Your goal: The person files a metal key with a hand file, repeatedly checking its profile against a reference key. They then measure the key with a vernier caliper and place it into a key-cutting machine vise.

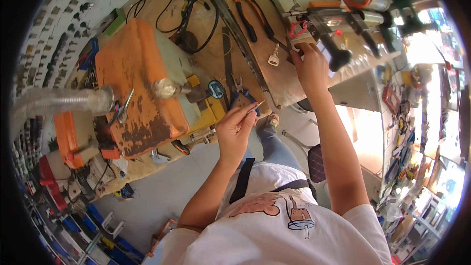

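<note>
My left hand (234,130) is raised in front of the bench edge, thumb and fingers pinched together. Between its fingertips is a small, thin brass-coloured piece (260,103), mostly hidden by the fingers. Over on the right-hand part of the bench, my right hand (312,66) rests with curled fingers at a dark, narrow object (294,55); what it grips is largely covered. Just left of those fingers lies a silver key (274,58), flat on the bench top. Pliers (250,12) with orange and black handles lie farther back, apart from both hands.
A worn orange machine (142,83) with a small round blue-faced part (216,89) stands left. Blue-handled pliers (240,99) lie beside my left hand. Another machine with black-knobbed levers (339,60) stands right of my right hand. Black cables (189,14) loop at the back; a stool (316,163) stands below.
</note>
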A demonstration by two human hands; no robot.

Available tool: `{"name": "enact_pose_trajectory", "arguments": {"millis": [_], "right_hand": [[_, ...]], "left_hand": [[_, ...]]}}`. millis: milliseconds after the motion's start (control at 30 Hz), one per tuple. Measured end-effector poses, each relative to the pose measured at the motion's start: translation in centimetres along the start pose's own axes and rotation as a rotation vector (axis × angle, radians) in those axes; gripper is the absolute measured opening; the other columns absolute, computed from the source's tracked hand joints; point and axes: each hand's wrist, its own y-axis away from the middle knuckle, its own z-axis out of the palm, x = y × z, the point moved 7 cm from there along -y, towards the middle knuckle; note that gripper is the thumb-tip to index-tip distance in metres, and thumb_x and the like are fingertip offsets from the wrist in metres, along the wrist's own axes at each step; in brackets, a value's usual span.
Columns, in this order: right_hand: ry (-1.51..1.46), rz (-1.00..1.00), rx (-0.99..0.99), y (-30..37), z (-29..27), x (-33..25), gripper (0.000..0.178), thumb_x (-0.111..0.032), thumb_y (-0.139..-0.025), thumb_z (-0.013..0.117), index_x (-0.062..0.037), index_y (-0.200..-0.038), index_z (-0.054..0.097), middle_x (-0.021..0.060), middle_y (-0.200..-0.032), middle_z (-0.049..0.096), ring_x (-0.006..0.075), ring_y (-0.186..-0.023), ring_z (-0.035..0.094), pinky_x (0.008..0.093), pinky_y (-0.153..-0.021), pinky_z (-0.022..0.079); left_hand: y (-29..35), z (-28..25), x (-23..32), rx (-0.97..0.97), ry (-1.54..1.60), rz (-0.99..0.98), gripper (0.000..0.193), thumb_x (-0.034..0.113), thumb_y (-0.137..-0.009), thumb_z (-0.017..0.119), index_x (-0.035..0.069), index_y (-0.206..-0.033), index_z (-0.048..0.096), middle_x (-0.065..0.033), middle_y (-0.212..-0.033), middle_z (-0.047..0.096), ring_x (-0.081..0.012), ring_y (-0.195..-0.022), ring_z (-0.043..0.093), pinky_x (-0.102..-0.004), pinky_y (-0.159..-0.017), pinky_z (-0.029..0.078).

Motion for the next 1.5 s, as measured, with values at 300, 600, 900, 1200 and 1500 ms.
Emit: {"name": "enact_pose_trajectory", "arguments": {"millis": [300,600,900,1200,1500], "right_hand": [[-0.675,0.122,-0.48,9.8,0.4,-3.8,0.021,-0.018,-0.089,0.06,0.001,-0.096,0.065,-0.0008,-0.074,0.058,0.0043,-0.064,0.045,0.02,-0.057,0.038],[-0.985,-0.062,-0.752,13.8,-2.1,-4.4,0.011,-0.003,-0.085,0.064,0.0006,-0.094,0.061,-0.0008,-0.079,0.059,0.0048,-0.069,0.05,0.0179,-0.063,0.041],[-0.944,-0.151,-1.147,20.4,1.8,-12.4,0.018,-0.012,-0.088,0.059,0.0015,-0.1,0.061,0.008,-0.085,0.063,0.0113,-0.075,0.056,0.0245,-0.066,0.045],[0.194,-0.831,-0.44,27.7,20.2,-29.1,0.044,-0.013,-0.082,0.057,-0.0086,-0.124,0.048,0.0153,-0.094,0.061,0.03,-0.085,0.064,0.0394,-0.062,0.052],[0.172,-0.465,-0.619,24.9,21.2,-31.6,0.045,-0.022,-0.079,0.056,-0.0103,-0.122,0.048,0.0175,-0.088,0.063,0.0343,-0.081,0.065,0.0455,-0.068,0.05]], "left_hand": [[2.1,0.0,0.0,0.05,-0.112,0.069,0.016,0.006,-0.089,0.057,-0.005,-0.098,0.065,-0.008,-0.08,0.061,-0.0116,-0.066,0.06,-0.022,-0.058,0.047],[7.6,1.4,1.6,0.25,-0.26,0.182,0.011,0.007,-0.084,0.062,-0.002,-0.086,0.065,-0.0089,-0.074,0.06,-0.0192,-0.064,0.057,-0.0284,-0.056,0.044],[17.1,-8.5,-0.9,0.534,-0.222,-0.007,0.014,0.012,-0.086,0.061,-0.002,-0.083,0.063,-0.0043,-0.075,0.06,-0.0092,-0.07,0.054,-0.026,-0.061,0.044],[19.2,-30.5,-8.6,0.74,0.102,-0.081,0.023,0.019,-0.091,0.058,-0.003,-0.095,0.064,-0.006,-0.086,0.065,-0.0105,-0.075,0.057,-0.025,-0.069,0.047],[26.1,-30.9,-9.5,0.653,0.258,-0.266,0.024,0.014,-0.091,0.057,-0.006,-0.102,0.064,-0.009,-0.088,0.064,-0.0123,-0.075,0.06,-0.0265,-0.073,0.051]]}}
